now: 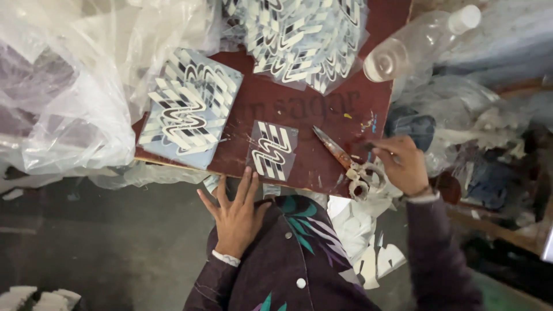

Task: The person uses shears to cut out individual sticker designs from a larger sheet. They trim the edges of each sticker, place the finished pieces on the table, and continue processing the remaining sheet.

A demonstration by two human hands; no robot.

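So there's a big heap of cut pieces [299,40] at the back of the dark red bench [345,115] and a stack [190,109] on the left, so plenty looks done already. One single piece [271,151] sits near the front edge, zigzag stripes on clear film. Scissors [351,167] lie beside it. Right hand [403,167] pinches something small I can't make out; left hand [236,216] rests flat and empty.

1. Single square label sheet [271,151]: translucent grey backing, white-and-black wavy stripe emblem; flat on the dark red board [322,109], near its front edge.
2. Stack of same emblem sheets [190,109]: pale blue-grey squares, fanned slightly, on the board's left corner.
3. Heap of emblem sheets [299,40]: loosely overlapped at the board's far edge.
4. Clear plastic bag [63,86]: crumpled, left of the stack, touching it.
5. Faded dark lettering on the board, mid-surface.
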